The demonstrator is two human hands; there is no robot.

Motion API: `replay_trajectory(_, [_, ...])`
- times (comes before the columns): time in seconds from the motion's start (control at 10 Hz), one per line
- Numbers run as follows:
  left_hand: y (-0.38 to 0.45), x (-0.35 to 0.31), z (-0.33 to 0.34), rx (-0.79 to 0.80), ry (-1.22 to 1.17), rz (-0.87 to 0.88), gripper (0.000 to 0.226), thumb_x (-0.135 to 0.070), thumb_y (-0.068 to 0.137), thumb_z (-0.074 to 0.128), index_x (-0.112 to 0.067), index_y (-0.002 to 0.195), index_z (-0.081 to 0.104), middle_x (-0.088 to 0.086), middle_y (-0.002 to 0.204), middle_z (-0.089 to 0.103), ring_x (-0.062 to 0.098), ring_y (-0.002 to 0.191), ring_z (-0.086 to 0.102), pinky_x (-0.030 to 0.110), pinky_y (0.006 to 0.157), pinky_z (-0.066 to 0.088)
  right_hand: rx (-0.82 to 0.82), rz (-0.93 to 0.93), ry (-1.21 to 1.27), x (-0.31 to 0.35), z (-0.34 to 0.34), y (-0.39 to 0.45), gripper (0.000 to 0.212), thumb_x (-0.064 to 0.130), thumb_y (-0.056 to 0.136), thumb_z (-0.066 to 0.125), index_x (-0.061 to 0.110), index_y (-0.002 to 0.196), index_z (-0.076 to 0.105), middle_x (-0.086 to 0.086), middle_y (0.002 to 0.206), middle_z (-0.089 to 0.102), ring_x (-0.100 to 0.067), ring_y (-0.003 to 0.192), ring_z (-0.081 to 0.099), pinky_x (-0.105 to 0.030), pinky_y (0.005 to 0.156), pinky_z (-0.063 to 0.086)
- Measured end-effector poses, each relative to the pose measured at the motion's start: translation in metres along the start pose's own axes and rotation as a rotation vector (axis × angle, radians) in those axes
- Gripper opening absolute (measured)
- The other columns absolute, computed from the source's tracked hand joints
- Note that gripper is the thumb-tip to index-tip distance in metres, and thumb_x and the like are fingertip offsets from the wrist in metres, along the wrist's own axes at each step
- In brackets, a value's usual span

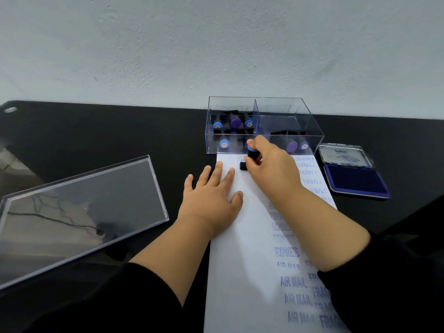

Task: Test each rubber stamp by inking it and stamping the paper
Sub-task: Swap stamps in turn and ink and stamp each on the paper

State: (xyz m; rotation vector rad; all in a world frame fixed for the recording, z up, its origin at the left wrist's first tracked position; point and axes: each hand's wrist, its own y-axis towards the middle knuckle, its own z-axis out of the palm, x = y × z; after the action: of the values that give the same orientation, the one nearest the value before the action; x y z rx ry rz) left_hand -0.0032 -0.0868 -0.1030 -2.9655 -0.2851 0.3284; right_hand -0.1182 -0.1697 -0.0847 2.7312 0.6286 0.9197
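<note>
Gripping one stamp (249,157) on the paper (242,260), right hand (271,164), left hand (211,195) flat, fingers spread, one ink pad (355,180).

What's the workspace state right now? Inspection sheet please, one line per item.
Surface: black table, glossy, against a white wall.
Job's things: paper printed with SAMPLE, EXPRESS, AIR MAIL and partly hidden rows; stamp pressed at its top; clear box holding more stamps, two compartments; ink pad open, right of the paper.
Clutter: clear lid lying left of the paper.
Grippers: left hand flat on the paper; right hand grips the stamp.
Cables: only a reflection in the lid.
Surroundings: round hole in the table's far left corner.
</note>
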Motion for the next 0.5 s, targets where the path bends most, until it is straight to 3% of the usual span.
replay_trajectory(0.2, [-0.0007, 0.0000, -0.0003, 0.001, 0.003, 0.000, 0.058, -0.051, 0.099, 0.016, -0.035, 0.151, -0.003, -0.008, 0.159, -0.015, 0.014, 0.146, -0.015, 0.044, 0.115, -0.012, 0.007, -0.002, -0.012, -0.0008, -0.0025, -0.0010, 0.021, 0.022, 0.090, 0.057, 0.020, 0.112, 0.056, 0.002, 0.111, 0.064, -0.023, 0.094, 0.059, -0.033, 0.071, 0.049])
replay_trajectory(0.5, [-0.0004, 0.0000, -0.0003, 0.000, -0.001, 0.003, 0.058, -0.051, 0.099, 0.017, -0.035, 0.151, -0.003, -0.007, 0.159, -0.015, 0.014, 0.146, -0.014, 0.044, 0.115, -0.012, 0.024, 0.025, -0.004, 0.0002, -0.0019, 0.0071, 0.022, 0.020, 0.088, 0.055, 0.021, 0.110, 0.054, 0.002, 0.116, 0.064, -0.026, 0.095, 0.059, -0.038, 0.075, 0.050])
